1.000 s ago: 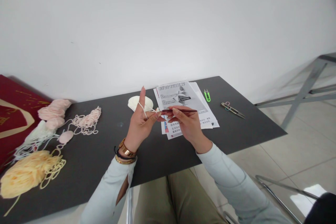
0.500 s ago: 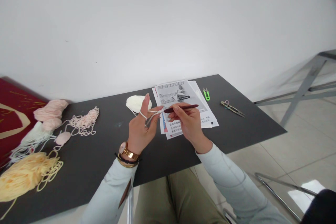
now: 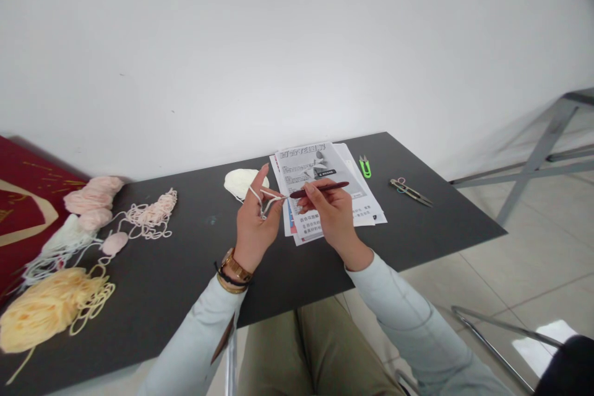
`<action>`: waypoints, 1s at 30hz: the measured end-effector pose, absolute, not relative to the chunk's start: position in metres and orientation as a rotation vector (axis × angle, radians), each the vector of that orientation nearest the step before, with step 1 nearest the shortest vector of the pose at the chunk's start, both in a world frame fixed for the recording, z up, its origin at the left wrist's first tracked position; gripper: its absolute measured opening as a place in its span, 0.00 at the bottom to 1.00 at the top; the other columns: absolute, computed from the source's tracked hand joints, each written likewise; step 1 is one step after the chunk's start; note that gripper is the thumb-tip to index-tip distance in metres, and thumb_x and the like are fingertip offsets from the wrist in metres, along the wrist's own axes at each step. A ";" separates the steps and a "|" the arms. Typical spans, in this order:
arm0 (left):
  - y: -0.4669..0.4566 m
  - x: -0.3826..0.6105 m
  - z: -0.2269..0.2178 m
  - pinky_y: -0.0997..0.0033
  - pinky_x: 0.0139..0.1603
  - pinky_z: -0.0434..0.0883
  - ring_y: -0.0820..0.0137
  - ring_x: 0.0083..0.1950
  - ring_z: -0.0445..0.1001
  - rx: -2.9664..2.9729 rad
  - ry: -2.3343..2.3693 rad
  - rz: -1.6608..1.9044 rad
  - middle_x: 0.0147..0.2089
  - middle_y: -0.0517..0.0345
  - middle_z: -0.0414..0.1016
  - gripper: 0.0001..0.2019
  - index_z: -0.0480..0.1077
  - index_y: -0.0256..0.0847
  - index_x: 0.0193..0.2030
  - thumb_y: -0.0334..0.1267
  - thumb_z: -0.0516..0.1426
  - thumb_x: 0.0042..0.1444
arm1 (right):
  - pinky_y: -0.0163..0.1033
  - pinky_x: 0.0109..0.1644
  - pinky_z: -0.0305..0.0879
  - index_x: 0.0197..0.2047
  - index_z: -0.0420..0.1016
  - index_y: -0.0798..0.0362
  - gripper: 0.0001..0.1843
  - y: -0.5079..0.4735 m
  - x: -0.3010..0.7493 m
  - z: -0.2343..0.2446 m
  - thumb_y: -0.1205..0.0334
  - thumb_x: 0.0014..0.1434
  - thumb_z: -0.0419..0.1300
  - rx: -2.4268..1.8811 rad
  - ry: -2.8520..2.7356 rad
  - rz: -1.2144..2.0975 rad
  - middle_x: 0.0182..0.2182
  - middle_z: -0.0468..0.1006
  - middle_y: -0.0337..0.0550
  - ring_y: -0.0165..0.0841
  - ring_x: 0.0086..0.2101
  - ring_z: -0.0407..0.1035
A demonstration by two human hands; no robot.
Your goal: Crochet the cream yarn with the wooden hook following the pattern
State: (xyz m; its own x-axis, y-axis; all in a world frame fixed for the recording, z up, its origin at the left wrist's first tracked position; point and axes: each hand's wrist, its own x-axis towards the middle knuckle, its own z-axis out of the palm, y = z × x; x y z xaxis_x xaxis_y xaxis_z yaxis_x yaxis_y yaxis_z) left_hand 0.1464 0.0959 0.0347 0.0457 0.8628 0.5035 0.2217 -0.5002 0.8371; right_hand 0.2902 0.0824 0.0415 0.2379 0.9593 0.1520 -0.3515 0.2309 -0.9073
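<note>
My right hand [image 3: 333, 210] grips a crochet hook [image 3: 320, 190] by its dark reddish-brown handle, pen-fashion, with the tip pointing left. Facing it, my left hand [image 3: 258, 223] has white yarn [image 3: 256, 196] looped over the raised index finger, and the thumb and another finger pinch the strand near the hook's tip. The small stitch between the hands is too fine to make out. Behind my left hand lies a cream-white ball of yarn [image 3: 241, 183]. Printed sheets [image 3: 309, 164] lie under and behind my right hand.
Green thread snips [image 3: 365, 166] and metal snips [image 3: 411, 191] lie on the right of the dark table [image 3: 195, 284]. At the left are pink yarn [image 3: 95, 195], tangled pale pink yarn [image 3: 155, 215], yellow yarn [image 3: 46, 309] and a red bag [image 3: 28, 210]. A white wall stands behind.
My left hand has shifted slightly right and turned, its wrist closer to the right hand. The yarn now crosses the index finger higher up. My right hand and the hook stay nearly in place.
</note>
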 end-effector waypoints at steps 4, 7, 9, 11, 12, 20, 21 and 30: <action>0.098 0.145 0.035 0.67 0.45 0.68 0.68 0.38 0.71 1.738 1.098 1.498 0.37 0.58 0.72 0.29 0.60 0.47 0.63 0.34 0.59 0.54 | 0.30 0.23 0.68 0.31 0.74 0.53 0.10 0.083 0.291 0.041 0.56 0.52 0.66 -0.882 -0.875 1.056 0.19 0.78 0.36 0.26 0.18 0.70; 0.099 0.145 0.035 0.67 0.45 0.67 0.69 0.36 0.70 1.716 1.125 1.512 0.32 0.61 0.69 0.28 0.63 0.46 0.61 0.34 0.61 0.52 | 0.31 0.22 0.67 0.31 0.73 0.53 0.10 0.083 0.291 0.040 0.56 0.52 0.66 -0.885 -0.884 1.038 0.19 0.78 0.35 0.26 0.18 0.70; 0.100 0.146 0.036 0.67 0.44 0.67 0.69 0.34 0.69 1.637 1.089 1.510 0.29 0.63 0.67 0.33 0.58 0.46 0.65 0.34 0.62 0.51 | 0.31 0.23 0.67 0.31 0.73 0.53 0.09 0.083 0.291 0.039 0.56 0.53 0.65 -0.870 -0.915 1.026 0.19 0.77 0.35 0.26 0.18 0.70; 0.101 0.147 0.037 0.68 0.41 0.68 0.70 0.32 0.68 1.524 1.037 1.496 0.27 0.64 0.67 0.38 0.53 0.46 0.67 0.35 0.63 0.50 | 0.31 0.23 0.67 0.32 0.74 0.52 0.08 0.082 0.292 0.038 0.57 0.54 0.64 -0.850 -0.958 1.000 0.20 0.76 0.34 0.26 0.18 0.69; 0.101 0.147 0.038 0.69 0.39 0.68 0.70 0.31 0.67 1.460 1.016 1.484 0.26 0.65 0.68 0.40 0.52 0.45 0.68 0.35 0.64 0.49 | 0.31 0.24 0.68 0.32 0.74 0.52 0.08 0.082 0.292 0.038 0.57 0.55 0.64 -0.845 -0.981 0.981 0.20 0.76 0.34 0.26 0.19 0.69; 0.103 0.144 0.040 0.77 0.34 0.67 0.76 0.28 0.67 1.171 0.859 1.448 0.25 0.68 0.69 0.43 0.52 0.50 0.67 0.31 0.66 0.46 | 0.31 0.22 0.66 0.34 0.73 0.52 0.07 0.084 0.296 0.038 0.57 0.57 0.62 -0.811 -1.004 0.920 0.21 0.74 0.33 0.25 0.18 0.69; 0.103 0.144 0.040 0.76 0.35 0.67 0.77 0.28 0.67 1.175 0.839 1.449 0.25 0.68 0.69 0.43 0.52 0.51 0.67 0.31 0.66 0.46 | 0.32 0.22 0.67 0.34 0.73 0.52 0.07 0.085 0.296 0.037 0.57 0.57 0.62 -0.805 -0.993 0.946 0.21 0.75 0.33 0.26 0.18 0.69; 0.097 0.149 0.044 0.74 0.39 0.69 0.75 0.32 0.69 1.228 0.791 1.499 0.30 0.65 0.70 0.41 0.51 0.51 0.67 0.31 0.64 0.48 | 0.33 0.24 0.71 0.35 0.76 0.52 0.06 0.083 0.294 0.037 0.59 0.55 0.64 -0.785 -0.981 0.992 0.23 0.79 0.36 0.27 0.21 0.71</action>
